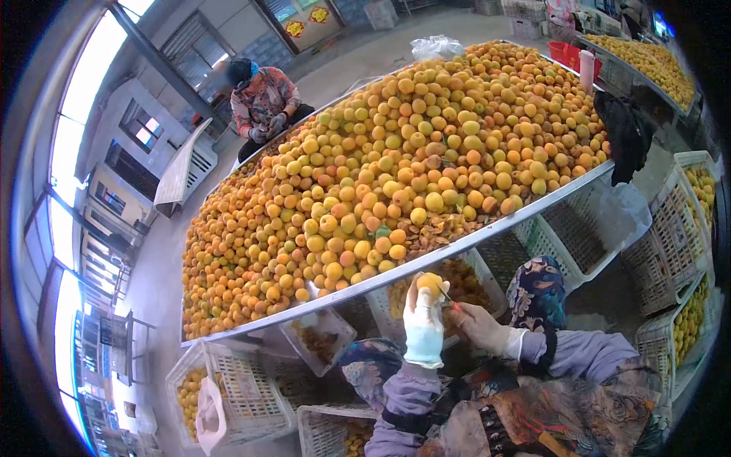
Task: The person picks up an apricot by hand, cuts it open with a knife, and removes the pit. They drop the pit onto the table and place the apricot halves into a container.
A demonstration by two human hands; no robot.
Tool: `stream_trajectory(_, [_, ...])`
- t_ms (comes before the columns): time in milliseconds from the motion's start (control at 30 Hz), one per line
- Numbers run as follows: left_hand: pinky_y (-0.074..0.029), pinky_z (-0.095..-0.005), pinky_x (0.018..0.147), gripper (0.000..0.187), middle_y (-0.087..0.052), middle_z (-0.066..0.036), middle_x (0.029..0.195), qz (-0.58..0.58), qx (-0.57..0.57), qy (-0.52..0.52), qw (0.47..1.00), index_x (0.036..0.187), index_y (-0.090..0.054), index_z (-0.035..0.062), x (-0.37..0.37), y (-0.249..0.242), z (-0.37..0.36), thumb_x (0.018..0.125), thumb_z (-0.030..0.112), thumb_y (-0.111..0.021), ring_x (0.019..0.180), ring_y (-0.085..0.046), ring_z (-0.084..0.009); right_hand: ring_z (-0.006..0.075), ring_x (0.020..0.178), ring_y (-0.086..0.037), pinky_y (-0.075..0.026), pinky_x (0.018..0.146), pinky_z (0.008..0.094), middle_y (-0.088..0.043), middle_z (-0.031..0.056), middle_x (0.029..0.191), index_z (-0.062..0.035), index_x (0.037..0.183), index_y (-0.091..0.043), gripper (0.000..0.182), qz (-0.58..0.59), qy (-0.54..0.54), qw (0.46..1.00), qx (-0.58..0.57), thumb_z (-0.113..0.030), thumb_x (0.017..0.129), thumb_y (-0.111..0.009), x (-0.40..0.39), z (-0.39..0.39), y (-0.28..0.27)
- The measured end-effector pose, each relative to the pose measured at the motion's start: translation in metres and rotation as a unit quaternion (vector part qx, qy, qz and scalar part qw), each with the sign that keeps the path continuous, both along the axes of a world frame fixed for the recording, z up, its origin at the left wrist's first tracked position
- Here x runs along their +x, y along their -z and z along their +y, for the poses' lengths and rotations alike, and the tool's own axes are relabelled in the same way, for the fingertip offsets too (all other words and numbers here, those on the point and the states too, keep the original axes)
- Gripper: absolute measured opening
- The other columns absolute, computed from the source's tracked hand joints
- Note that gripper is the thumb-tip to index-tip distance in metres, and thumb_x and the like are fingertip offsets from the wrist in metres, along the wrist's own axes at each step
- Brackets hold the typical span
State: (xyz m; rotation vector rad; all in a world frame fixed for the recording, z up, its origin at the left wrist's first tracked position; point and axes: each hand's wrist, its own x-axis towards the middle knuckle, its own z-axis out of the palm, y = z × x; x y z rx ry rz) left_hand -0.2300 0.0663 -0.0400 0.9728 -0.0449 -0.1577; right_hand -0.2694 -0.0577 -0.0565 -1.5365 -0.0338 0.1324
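My left hand point(423, 321), in a white and pale blue glove, is closed around a yellow apricot point(429, 283) just off the table's front edge. My right hand point(481, 326) grips a small knife point(454, 306) with a red handle; its blade is against or very near the fruit. A large heap of apricots point(396, 167) covers the table point(426, 268) beyond my hands. Several brown, flattened pieces point(438, 231) lie at the heap's front edge. Below my hands, a crate point(487, 278) contains orange-brown pieces.
Plastic crates point(236, 388) stand left of my knees, and more crates point(666, 236) are stacked on the right. A seated person point(263, 103) works at the table's far left side. A black cloth or bag point(624, 137) hangs at the right corner, near a pink bottle point(586, 72).
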Motion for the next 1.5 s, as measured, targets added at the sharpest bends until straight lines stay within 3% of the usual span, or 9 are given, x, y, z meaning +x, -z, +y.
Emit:
stream_trajectory(233, [-0.043,-0.0315,0.093,0.042,-0.051,-0.013,0.115,-0.010,0.033,0.122,0.992,0.130,-0.036,-0.0025,0.012,-0.002,0.027,0.090,0.005,-0.048,0.102,-0.054,-0.0207,0.0104,0.050,-0.046,-0.040,0.043,0.0261,-0.049,-0.0002,0.065,-0.0079,0.099,-0.055,0.047,0.219,-0.174,0.958,-0.059,-0.053,0.090,-0.044,0.015,-0.035,-0.053])
stream_trajectory(400, [-0.044,-0.0309,0.090,0.033,-0.057,-0.013,0.110,0.000,0.018,0.065,0.998,0.118,-0.046,-0.0020,0.001,-0.010,0.003,0.095,0.021,-0.046,0.101,-0.057,-0.0220,0.0111,0.077,-0.049,-0.043,0.069,0.0263,-0.059,0.0036,0.082,0.0018,0.100,-0.057,0.038,-0.020,-0.043,0.998,-0.030,-0.034,0.095,-0.046,0.013,-0.007,-0.002])
stream_trajectory(533, [-0.044,-0.0346,0.090,0.037,-0.057,-0.014,0.111,0.028,0.044,0.085,0.995,0.121,-0.044,-0.0004,0.001,0.008,0.008,0.095,0.026,-0.045,0.101,-0.058,-0.0259,0.0099,0.080,-0.049,-0.043,0.072,0.0264,-0.059,0.0041,0.085,0.0021,0.103,-0.057,0.036,0.162,-0.040,0.984,0.061,-0.031,0.094,-0.047,0.001,-0.001,0.000])
stream_trajectory(733, [-0.042,-0.0347,0.093,0.042,-0.055,-0.014,0.113,-0.011,0.034,0.114,0.993,0.127,-0.038,0.0008,0.005,0.006,0.018,0.093,0.023,-0.050,0.104,-0.055,-0.0241,0.0102,0.045,-0.045,-0.038,0.040,0.0256,-0.045,-0.0003,0.057,-0.0061,0.093,-0.054,0.043,0.267,-0.133,0.954,-0.023,-0.047,0.092,-0.041,0.007,-0.020,-0.044])
stream_trajectory(1000, [-0.043,-0.0366,0.094,0.055,-0.057,-0.016,0.110,0.143,-0.091,0.050,0.984,0.118,-0.047,-0.0012,-0.007,0.015,-0.007,0.091,0.047,-0.043,0.102,-0.056,-0.0286,0.0101,0.083,-0.051,-0.044,0.076,0.0282,-0.061,0.0052,0.088,-0.0002,0.105,-0.058,0.037,0.097,-0.024,0.994,0.034,-0.033,0.095,-0.045,-0.006,0.001,0.007])
stream_trajectory(1267, [-0.043,-0.0339,0.093,0.048,-0.056,-0.015,0.111,-0.038,0.100,0.020,0.994,0.122,-0.043,-0.0013,0.002,0.006,-0.003,0.096,0.039,-0.039,0.102,-0.056,-0.0252,0.0071,0.047,-0.039,-0.033,0.040,0.0220,-0.043,-0.0022,0.059,-0.0094,0.090,-0.050,0.040,0.236,-0.145,0.960,-0.050,-0.048,0.092,-0.042,0.015,-0.028,-0.060])
stream_trajectory(1333, [-0.044,-0.0348,0.092,0.052,-0.056,-0.014,0.109,-0.050,0.122,0.023,0.991,0.119,-0.045,-0.0011,0.002,0.008,-0.004,0.095,0.044,-0.038,0.101,-0.057,-0.0246,0.0072,0.056,-0.044,-0.039,0.048,0.0224,-0.048,-0.0014,0.065,-0.0074,0.092,-0.053,0.037,0.237,-0.151,0.958,-0.050,-0.043,0.094,-0.042,0.013,-0.022,-0.040])
stream_trajectory(1400, [-0.047,-0.0375,0.089,0.055,-0.057,-0.014,0.107,0.093,-0.041,0.049,0.994,0.114,-0.048,-0.0010,-0.003,0.000,-0.012,0.093,0.049,-0.039,0.097,-0.058,-0.0259,0.0074,0.070,-0.047,-0.042,0.062,0.0237,-0.054,-0.0008,0.075,-0.0048,0.095,-0.056,0.033,-0.006,-0.015,1.000,-0.010,-0.035,0.095,-0.042,-0.002,0.001,0.019])
stream_trajectory(1500, [-0.049,-0.0415,0.087,0.059,-0.058,-0.015,0.103,0.123,-0.039,0.064,0.990,0.110,-0.049,-0.0009,-0.003,0.012,-0.011,0.090,0.054,-0.039,0.092,-0.059,-0.0286,0.0073,0.077,-0.047,-0.041,0.069,0.0247,-0.056,-0.0006,0.083,-0.0020,0.096,-0.057,0.032,0.045,-0.029,0.999,-0.004,-0.031,0.096,-0.042,-0.005,0.001,0.024])
